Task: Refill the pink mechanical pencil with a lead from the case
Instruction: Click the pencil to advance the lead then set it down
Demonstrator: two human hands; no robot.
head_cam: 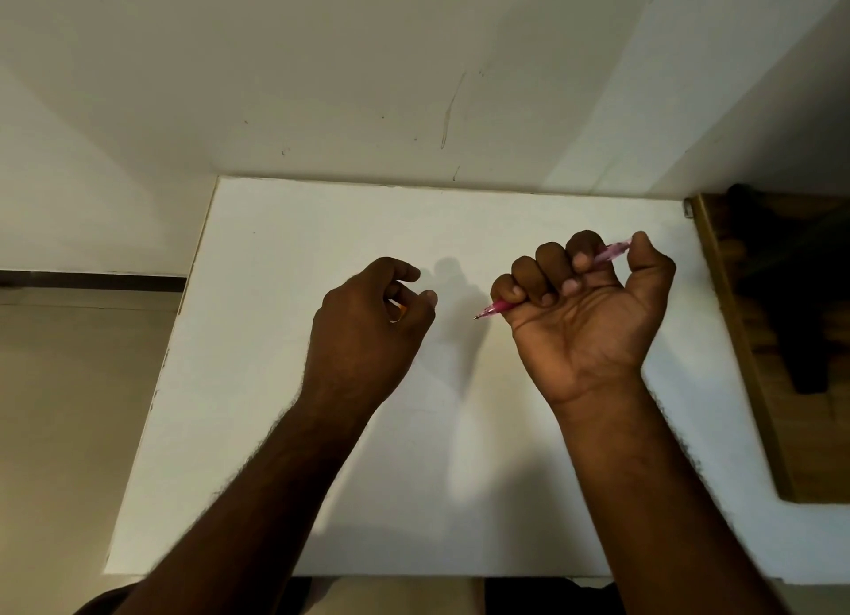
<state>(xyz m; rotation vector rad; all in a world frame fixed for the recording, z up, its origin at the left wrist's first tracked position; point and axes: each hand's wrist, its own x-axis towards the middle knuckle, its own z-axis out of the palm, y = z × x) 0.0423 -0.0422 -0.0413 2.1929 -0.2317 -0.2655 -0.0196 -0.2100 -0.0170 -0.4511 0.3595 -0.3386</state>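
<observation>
Right hand point(584, 311): fist grips pink mechanical pencil point(611, 252), tip left | left hand point(368, 324): curled round small orange-tipped item point(399, 311) | white table point(276, 384)

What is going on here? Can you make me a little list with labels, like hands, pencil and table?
right hand: right hand grips the pink translucent plastic mechanical pencil in a fist, palm up
pencil tip: points left, toward the other hand
left hand: left hand curls round a small orange-and-clear object, mostly hidden
table: flat white table beneath both hands
beside table: brown wooden piece at its right edge
</observation>
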